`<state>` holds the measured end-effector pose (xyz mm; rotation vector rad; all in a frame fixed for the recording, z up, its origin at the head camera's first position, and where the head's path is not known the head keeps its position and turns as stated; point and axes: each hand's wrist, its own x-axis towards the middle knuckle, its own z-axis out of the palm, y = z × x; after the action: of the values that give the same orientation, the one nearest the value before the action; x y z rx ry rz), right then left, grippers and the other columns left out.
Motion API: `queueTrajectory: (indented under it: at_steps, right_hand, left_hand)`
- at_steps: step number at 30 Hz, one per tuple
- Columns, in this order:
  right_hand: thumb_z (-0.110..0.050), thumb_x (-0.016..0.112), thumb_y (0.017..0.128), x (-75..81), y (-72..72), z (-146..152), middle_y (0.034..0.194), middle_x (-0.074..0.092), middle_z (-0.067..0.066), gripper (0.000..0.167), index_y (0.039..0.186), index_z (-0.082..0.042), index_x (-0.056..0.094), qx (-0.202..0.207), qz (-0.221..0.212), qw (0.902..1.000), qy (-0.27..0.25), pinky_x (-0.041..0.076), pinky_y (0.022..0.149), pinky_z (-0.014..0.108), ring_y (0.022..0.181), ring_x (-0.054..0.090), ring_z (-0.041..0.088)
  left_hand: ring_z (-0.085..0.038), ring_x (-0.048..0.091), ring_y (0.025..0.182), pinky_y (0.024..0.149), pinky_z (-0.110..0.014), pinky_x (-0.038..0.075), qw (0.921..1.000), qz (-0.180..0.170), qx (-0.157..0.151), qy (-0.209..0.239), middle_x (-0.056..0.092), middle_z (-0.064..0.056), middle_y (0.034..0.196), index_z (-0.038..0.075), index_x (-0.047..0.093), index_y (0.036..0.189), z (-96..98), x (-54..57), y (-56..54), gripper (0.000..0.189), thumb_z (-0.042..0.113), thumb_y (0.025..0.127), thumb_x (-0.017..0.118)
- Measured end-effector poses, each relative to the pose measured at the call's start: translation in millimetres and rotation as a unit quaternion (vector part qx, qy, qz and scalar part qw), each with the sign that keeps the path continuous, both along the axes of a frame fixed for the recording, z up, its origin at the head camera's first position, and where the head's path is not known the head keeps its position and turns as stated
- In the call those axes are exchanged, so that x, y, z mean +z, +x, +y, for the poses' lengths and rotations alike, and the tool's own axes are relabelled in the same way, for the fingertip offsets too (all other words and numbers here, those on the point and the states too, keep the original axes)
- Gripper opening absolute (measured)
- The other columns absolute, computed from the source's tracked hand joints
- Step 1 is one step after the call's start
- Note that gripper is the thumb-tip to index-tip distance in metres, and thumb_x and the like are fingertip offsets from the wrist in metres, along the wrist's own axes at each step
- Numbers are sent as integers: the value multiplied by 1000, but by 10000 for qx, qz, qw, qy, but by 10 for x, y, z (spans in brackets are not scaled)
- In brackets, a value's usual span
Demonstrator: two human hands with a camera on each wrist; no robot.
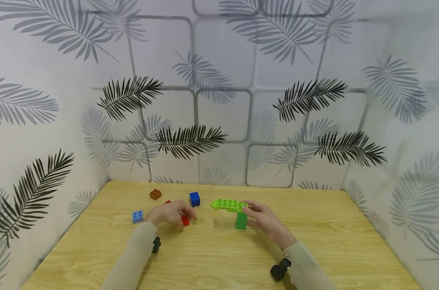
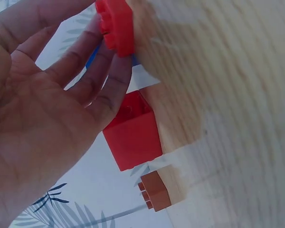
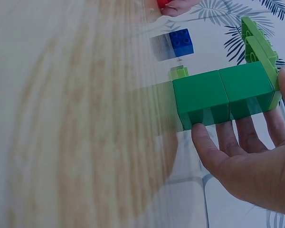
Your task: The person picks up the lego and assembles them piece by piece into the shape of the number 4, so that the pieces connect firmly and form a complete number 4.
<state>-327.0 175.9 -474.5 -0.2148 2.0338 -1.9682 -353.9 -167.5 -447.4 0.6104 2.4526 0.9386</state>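
My left hand (image 1: 171, 212) has its fingers and thumb about a flat red toy brick (image 2: 118, 26), low at the tabletop. The hand covers much of that brick in the head view. Farther back, a larger red brick (image 2: 135, 140) is mostly hidden behind the same hand. My right hand (image 1: 265, 221) holds a build of two stacked green bricks (image 3: 223, 92) topped by a long lime studded piece (image 1: 229, 205). Its thumb is at the lime top, its fingers along the green side. The build stands upright, its lime piece jutting left.
On the wooden table (image 1: 212, 262) lie a light blue brick (image 1: 137, 216), a brown brick (image 1: 155, 194) and a dark blue brick (image 1: 194, 199). Near the green stack's foot shows a small lime piece (image 3: 179, 72). A leaf-patterned backdrop (image 1: 223, 112) closes off the back and sides.
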Motion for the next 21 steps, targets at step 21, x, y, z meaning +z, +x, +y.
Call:
queueTrajectory:
  at_steps: [21]
  right_hand:
    - [-34,63,96,6,-4,5,134,53,9,56,144,-9,48,-20,-10,10000,-9,49,95,37,107,57,11]
  left_hand:
    - [-15,60,92,87,-35,51,9991,434,-11,40,68,2,100,13,73,102,-20,-90,-69,36,-3,70,81]
